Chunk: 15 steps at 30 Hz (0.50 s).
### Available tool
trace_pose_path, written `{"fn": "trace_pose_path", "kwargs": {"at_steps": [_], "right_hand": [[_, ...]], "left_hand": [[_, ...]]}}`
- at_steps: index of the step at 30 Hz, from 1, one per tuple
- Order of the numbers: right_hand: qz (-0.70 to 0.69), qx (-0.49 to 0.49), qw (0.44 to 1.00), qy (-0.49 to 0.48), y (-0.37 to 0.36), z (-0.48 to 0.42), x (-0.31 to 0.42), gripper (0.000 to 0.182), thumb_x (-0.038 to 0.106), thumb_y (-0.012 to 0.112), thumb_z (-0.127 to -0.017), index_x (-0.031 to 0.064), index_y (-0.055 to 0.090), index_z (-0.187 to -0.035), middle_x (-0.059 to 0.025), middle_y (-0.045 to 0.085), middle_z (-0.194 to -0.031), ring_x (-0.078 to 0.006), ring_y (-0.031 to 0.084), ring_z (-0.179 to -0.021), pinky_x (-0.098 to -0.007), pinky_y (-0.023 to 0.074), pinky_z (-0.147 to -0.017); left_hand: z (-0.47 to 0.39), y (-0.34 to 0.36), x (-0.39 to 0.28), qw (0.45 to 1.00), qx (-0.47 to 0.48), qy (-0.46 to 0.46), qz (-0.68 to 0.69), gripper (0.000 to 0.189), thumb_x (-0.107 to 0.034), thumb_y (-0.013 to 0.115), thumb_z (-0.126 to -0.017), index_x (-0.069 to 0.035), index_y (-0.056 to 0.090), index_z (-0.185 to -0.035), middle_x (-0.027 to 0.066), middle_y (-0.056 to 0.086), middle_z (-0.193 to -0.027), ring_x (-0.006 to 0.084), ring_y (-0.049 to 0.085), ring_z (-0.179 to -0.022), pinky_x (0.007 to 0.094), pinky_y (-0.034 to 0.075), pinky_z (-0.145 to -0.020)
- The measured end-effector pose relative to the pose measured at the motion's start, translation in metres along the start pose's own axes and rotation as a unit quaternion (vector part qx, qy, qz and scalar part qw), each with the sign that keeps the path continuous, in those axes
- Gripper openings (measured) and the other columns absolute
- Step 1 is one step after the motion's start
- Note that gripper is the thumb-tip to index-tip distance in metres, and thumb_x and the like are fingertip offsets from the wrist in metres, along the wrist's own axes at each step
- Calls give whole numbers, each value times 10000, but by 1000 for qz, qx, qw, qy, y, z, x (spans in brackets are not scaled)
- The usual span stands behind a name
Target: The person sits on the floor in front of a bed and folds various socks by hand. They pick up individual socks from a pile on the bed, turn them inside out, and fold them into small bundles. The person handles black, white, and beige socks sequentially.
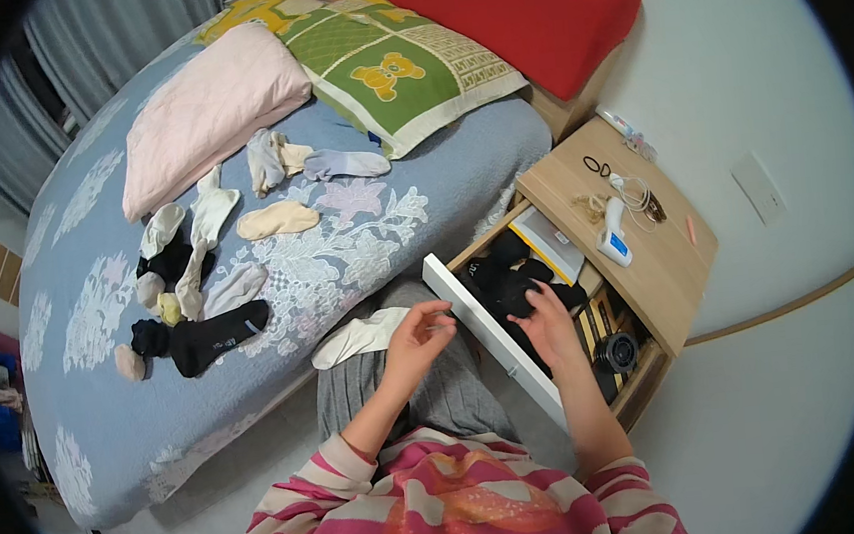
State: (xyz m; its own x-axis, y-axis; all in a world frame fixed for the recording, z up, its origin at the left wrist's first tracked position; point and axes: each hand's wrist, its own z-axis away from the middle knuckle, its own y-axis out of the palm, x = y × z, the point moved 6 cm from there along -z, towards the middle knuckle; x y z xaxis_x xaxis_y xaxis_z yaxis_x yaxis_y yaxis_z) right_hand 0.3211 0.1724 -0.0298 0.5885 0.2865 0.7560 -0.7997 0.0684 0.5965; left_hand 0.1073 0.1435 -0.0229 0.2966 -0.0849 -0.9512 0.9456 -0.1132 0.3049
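Note:
My left hand [421, 339] is raised over my lap, fingers curled apart with nothing in them, beside a white sock [361, 338] lying on my leg. My right hand [548, 325] hovers over the pulled-out drawer [496, 337], its fingers spread and apparently empty, above black socks [507, 283] inside. On the bed at the left lie more socks: a long black sock [218, 336], a cream sock [278, 220], a pale blue-and-white sock [346, 163] and a white sock [214, 208] among several others, partly overlapping.
The nightstand top [669, 278] holds a white handheld device with a blue screen [614, 233], a white cable [636, 194] and hair ties [597, 166]. The drawer also holds a round black object [618, 352]. A folded pink quilt [219, 110] and a green pillow [412, 72] lie on the bed [106, 398].

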Motion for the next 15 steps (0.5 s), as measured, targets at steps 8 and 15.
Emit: {"fn": "trace_pose_path", "kwargs": {"at_steps": [8,15], "right_hand": [[126,232,964,-26,143,-12,-69,401,-43,569,-747,11,545,-1144,-70,465,-1196,-167,441,-1133,-285,356,-955],[181,386,903,54,248,-1,-139,410,44,574,-802,21,511,-1207,-68,457,-1248,-178,431,-1153,-342,420,-929]], "left_hand": [[30,-53,-54,971,-142,145,-124,413,54,667,-730,-37,531,-1110,64,449,-1195,155,502,-1038,265,495,-797],[145,-209,-117,856,-451,223,-121,367,81,599,-751,-54,540,-1088,36,522,-1153,126,489,-1059,225,389,-870]]}}
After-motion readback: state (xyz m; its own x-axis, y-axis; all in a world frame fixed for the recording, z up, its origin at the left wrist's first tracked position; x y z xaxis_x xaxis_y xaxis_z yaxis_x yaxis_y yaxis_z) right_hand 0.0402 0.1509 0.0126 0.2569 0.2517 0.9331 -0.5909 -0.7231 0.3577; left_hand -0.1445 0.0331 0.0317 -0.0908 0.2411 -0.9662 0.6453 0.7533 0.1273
